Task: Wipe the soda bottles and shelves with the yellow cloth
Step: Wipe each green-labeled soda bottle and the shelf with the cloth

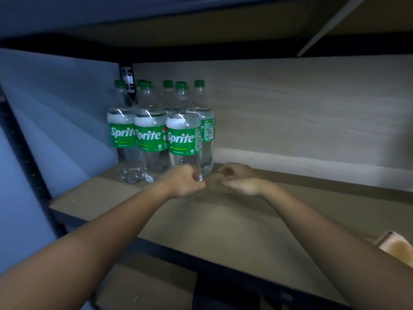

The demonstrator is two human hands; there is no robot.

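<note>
My left hand curls at the base of the front soda bottle, my right hand loosely curled, holding nothing, just beside it.

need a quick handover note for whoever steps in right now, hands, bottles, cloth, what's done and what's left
Left hand: fingers curled at the base of the front right bottle; an actual grip cannot be made out.
Right hand: loosely curled, holding nothing, just right of the bottles.
Soda bottles: upright cluster at the back left of the shelf.
Cloth: lying at the right edge of the shelf, in neither hand.
Done: cannot tell.
Left: pick up the cloth, wipe the bottles and shelf.
</note>
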